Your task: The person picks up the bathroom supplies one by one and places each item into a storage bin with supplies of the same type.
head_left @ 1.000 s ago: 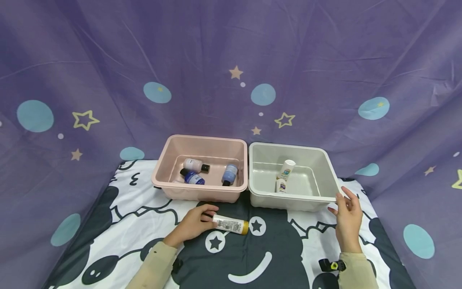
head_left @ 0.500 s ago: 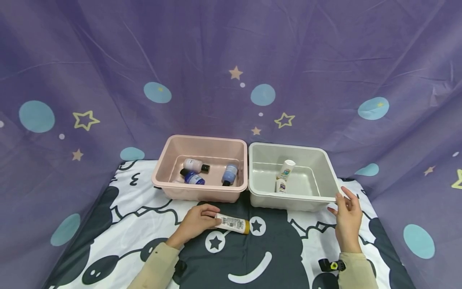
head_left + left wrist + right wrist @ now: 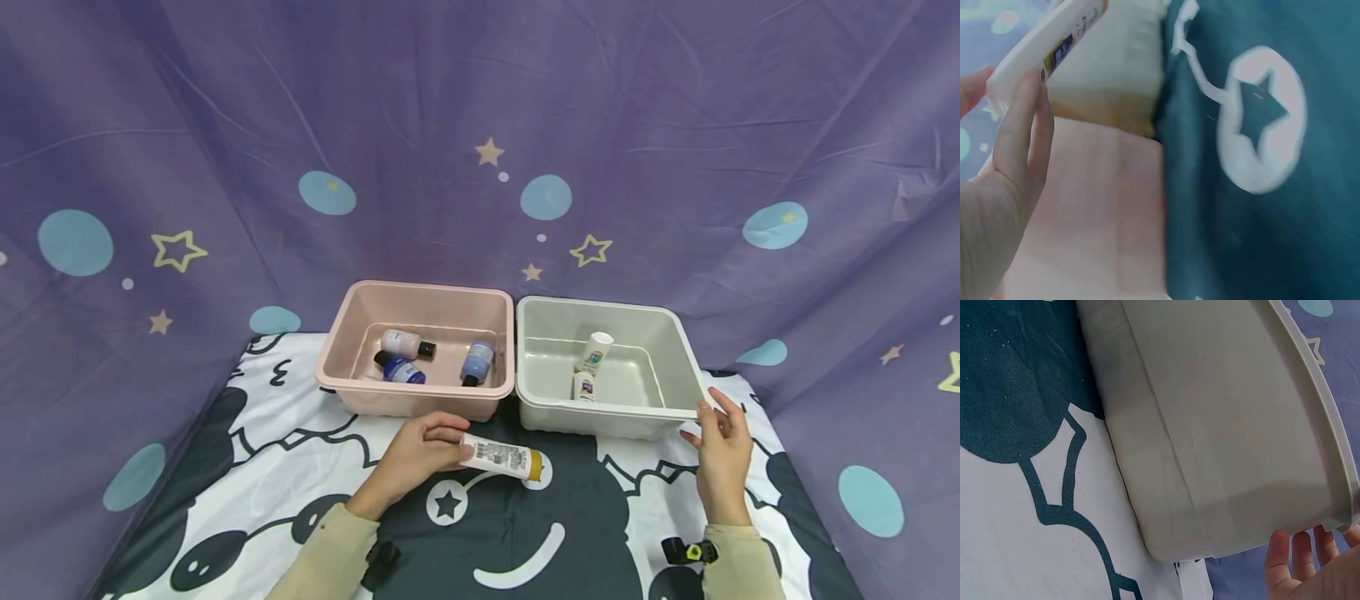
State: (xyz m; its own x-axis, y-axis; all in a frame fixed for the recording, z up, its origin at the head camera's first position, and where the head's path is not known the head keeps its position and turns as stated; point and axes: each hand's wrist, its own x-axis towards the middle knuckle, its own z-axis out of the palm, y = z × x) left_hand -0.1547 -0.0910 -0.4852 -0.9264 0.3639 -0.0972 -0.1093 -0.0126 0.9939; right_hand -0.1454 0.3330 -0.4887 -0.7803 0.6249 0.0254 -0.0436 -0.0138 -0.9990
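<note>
My left hand (image 3: 417,458) holds a white bottle with a yellow cap (image 3: 501,457) by its base, in front of the pink bin (image 3: 420,406). The bottle is tilted, its capped end pointing right and its printed label facing up. In the left wrist view, thumb and fingers pinch the bottle (image 3: 1047,50) above the blurred bins. My right hand (image 3: 723,458) grips the front right corner of the white bin (image 3: 600,421). The right wrist view shows its fingers (image 3: 1300,556) against the bin's wall under the rim; the thumb is mostly hidden.
Inside the pink bin lie a pale pink bottle (image 3: 402,342), a dark blue bottle (image 3: 403,369) and a light blue bottle (image 3: 477,360), all black-capped. Two white bottles (image 3: 595,352) are in the white bin. The bins stand side by side on a patterned cloth (image 3: 570,517) before a purple curtain (image 3: 420,100).
The left hand has lifted the white bottle slightly and moved it to the right, toward the white bin's front. The right hand stays at the bin's corner.
</note>
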